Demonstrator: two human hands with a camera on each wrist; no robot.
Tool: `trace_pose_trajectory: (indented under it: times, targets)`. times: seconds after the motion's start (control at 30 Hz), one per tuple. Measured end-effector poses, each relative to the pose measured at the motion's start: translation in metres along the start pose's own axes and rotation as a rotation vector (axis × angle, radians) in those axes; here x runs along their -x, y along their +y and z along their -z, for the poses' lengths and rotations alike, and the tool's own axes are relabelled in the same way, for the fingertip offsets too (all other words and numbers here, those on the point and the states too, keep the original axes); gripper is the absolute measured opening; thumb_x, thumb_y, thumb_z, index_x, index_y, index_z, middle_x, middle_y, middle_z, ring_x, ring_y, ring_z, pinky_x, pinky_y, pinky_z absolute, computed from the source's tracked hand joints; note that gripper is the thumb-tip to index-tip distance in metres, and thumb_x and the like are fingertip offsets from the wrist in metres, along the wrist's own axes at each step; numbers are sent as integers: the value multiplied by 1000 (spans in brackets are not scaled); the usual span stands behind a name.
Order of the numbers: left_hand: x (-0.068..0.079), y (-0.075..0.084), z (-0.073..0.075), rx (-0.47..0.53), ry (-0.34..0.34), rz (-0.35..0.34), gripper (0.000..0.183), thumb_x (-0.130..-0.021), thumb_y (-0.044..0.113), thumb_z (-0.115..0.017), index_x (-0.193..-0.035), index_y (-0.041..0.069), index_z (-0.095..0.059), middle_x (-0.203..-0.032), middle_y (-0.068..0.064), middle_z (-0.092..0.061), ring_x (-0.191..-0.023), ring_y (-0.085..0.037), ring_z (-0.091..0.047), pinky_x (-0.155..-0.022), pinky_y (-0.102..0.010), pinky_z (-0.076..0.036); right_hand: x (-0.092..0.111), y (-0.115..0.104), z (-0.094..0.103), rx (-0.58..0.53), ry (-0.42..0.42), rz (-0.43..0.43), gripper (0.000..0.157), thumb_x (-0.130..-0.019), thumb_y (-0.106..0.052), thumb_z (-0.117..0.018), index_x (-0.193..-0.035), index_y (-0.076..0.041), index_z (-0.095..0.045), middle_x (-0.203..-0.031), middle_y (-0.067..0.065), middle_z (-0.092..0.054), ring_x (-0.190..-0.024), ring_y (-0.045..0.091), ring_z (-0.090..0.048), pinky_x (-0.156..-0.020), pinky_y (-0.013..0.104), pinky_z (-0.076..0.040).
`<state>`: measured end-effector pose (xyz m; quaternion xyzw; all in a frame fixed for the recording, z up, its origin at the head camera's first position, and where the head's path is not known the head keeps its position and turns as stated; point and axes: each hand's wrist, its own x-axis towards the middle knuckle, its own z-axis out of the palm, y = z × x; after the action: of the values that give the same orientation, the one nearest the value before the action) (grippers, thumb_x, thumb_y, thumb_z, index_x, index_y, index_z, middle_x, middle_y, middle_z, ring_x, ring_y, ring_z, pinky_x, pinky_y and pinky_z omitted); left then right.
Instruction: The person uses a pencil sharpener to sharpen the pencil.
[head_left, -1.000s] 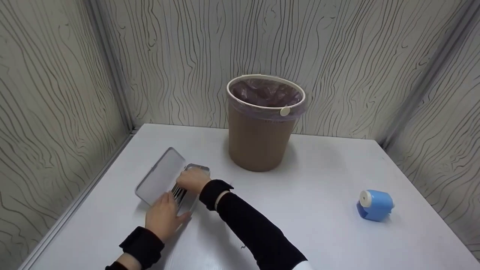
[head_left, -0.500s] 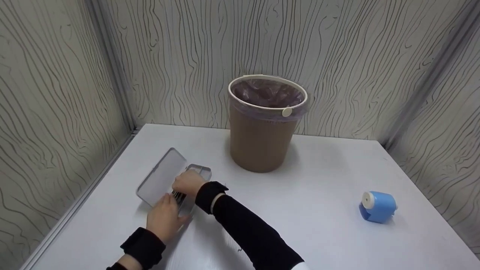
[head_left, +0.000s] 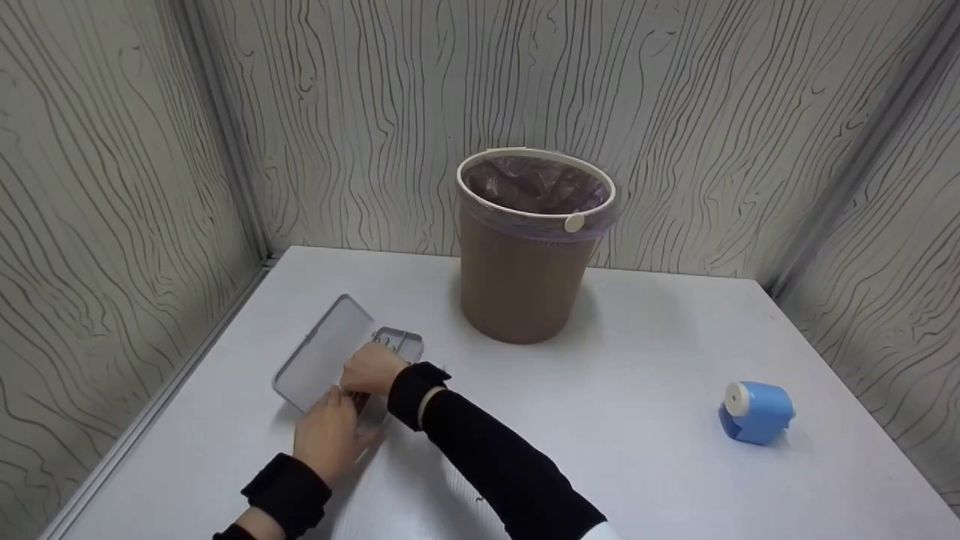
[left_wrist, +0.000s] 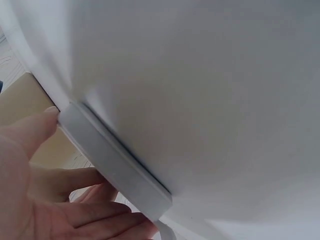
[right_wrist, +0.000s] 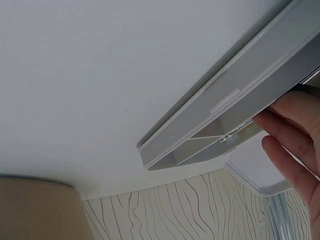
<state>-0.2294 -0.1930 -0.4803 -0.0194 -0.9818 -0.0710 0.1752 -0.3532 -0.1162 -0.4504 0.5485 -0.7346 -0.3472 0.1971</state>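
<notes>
A light grey pencil case (head_left: 401, 343) lies with its lid (head_left: 319, 360) folded back on the left of the table. My left hand (head_left: 327, 436) holds the near end of the case, thumb on one side and fingers on the other, as the left wrist view also shows. My right hand (head_left: 373, 369) reaches down into the case with bent fingers, gripping slim pencils (head_left: 360, 401) that show dark and reddish between the two hands. Most of their length is hidden under the right hand. Silvery pencil ends (right_wrist: 230, 137) appear near the case's dividers in the right wrist view.
A brown waste bin (head_left: 525, 277) with a purple liner stands at the back middle. To the right sits a blue pencil sharpener (head_left: 759, 412) with a white knob. Patterned panels (head_left: 360, 112) border the white table (head_left: 637, 360).
My right hand has shifted slightly towards my left hand, and more of the case's far end with silvery pencil ends shows. My left hand stays at the near end.
</notes>
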Motion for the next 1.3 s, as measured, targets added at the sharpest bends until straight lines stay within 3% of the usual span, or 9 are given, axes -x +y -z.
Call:
trace_pose_trajectory:
  times: [0.2, 0.33, 0.5, 0.7, 1.0, 1.17, 1.3]
  targets:
    - [1, 0, -1, 14, -5, 3, 76, -78, 44, -85, -115, -18, -64, -125, -37, -65, -110, -45, -68, -91, -51, -59, -3, 1, -1, 16, 7, 51, 24, -100, -26, -59, -77, -29, -65, -76, -19, -67, -56, 5, -32, -54, 15, -50]
    - [0, 0, 0, 21, -10, 6, 76, -78, 44, -85, -116, -18, -64, -125, -36, -65, -111, -44, -68, -92, -51, -59, -3, 1, -4, 40, 14, 92, 18, -101, -27, -57, -90, -32, -70, -83, -21, -72, -59, 4, -35, -53, 15, -45]
    - [0, 0, 0, 29, -2, 14, 77, -77, 45, -85, -116, -18, -64, -123, -35, -66, -107, -44, -69, -89, -51, -60, 0, 4, -7, 61, 38, 118, 20, -100, -27, -55, -86, -33, -67, -80, -21, -69, -60, 4, -34, -49, 18, -31]
    - [0, 1, 0, 49, 31, 7, 78, -77, 44, -86, -117, -19, -63, -118, -33, -67, -101, -43, -70, -84, -51, -60, 4, 7, -7, 89, 21, 152, 22, -101, -29, -51, -97, -36, -71, -89, -23, -75, -61, 4, -35, -53, 16, -38]
    - [-2, 5, 5, 21, -73, 19, 85, -79, 48, -84, -125, -19, -60, -125, -33, -65, -110, -43, -68, -93, -50, -59, 5, 7, -4, 29, 17, 88, 32, -101, -24, -57, -69, -26, -52, -74, -19, -62, -59, 5, -31, -56, 14, -49]
    - [-1, 5, 5, 23, -68, 27, 84, -79, 47, -84, -124, -19, -60, -128, -35, -64, -114, -44, -67, -96, -50, -58, 4, 6, -2, 41, 31, 109, 29, -99, -22, -57, -71, -27, -53, -73, -19, -62, -58, 5, -31, -50, 17, -37]
    - [1, 5, 3, 26, -46, 28, 83, -78, 47, -85, -123, -19, -61, -128, -35, -64, -114, -44, -67, -97, -51, -57, 6, 6, -5, 65, 57, 131, 22, -99, -24, -56, -80, -32, -64, -79, -21, -69, -59, 5, -32, -50, 17, -36]
